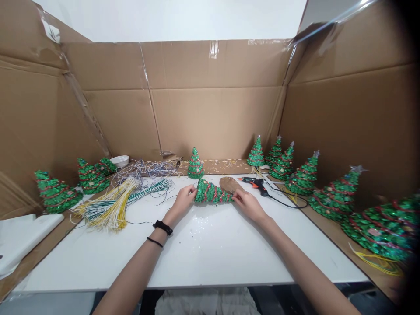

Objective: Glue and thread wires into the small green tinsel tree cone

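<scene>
A green sequinned Christmas tree cone (211, 192) lies on its side on the white table (203, 262), its narrow tip pointing left. A brown base disc (229, 183) closes its wide end. Red beaded garland winds around the cone. My left hand (183, 197) grips the narrow end, and my right hand (248, 205) holds the wide end by the base. A black hot glue gun (255, 184) with an orange trigger lies just beyond my right hand.
Bundles of yellow, white and green wire (111, 208) lie left of my hands, with a wire tangle (147, 168) behind them. Several finished trees (336, 197) stand around the table on cardboard. Cardboard walls (216, 118) surround the back and sides. A white bowl (120, 161) sits back left.
</scene>
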The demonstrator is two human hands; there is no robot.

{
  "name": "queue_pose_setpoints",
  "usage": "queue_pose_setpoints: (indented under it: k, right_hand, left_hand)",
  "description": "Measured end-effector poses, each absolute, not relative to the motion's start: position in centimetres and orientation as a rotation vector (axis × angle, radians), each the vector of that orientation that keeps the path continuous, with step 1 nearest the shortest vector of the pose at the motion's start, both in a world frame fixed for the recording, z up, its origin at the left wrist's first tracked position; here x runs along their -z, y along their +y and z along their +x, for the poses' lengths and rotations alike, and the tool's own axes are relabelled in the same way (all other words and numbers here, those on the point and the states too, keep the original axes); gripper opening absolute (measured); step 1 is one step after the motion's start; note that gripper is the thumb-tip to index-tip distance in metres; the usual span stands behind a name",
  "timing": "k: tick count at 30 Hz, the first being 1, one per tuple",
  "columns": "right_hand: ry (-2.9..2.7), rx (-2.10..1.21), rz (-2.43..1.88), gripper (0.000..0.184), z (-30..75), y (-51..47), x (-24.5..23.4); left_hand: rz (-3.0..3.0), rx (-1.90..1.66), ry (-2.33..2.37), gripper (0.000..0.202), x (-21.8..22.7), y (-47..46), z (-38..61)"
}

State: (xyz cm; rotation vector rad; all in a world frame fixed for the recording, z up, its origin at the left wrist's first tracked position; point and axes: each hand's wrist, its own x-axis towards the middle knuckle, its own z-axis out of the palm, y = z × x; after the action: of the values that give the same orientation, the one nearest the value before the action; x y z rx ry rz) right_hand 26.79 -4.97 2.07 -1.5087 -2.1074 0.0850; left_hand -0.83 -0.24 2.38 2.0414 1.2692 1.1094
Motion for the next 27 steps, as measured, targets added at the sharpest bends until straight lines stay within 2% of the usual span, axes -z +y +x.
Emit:
queue_pose_setpoints:
  k: [7,14,21,27]
  right_hand:
    - [-2.114,-0.073,-1.493,0.013,26.8,-5.0,-2.2]
    - [-2.098,-0.074,-1.448,0.013,26.8,-4.9,-2.0]
    - [-2.120,-0.147,-1.314,0.013,26.9,-5.0,-2.3]
    - [-2.159,-0.163,-1.240,0.012,27.0,-5.2,-2.5]
  left_hand:
    - [1.911,-1.122,1.294,0.012,-0.9,0.8,-0.7]
    - [2.044,-1.049,1.258,0.011,-1.4,0.7,-1.1]
    - [2.729,-0.799,1.332,0.025,-2.3,0.3,-1.3]
    - [2.918,-0.635,1.414,0.021,-2.4,0.1,-1.1]
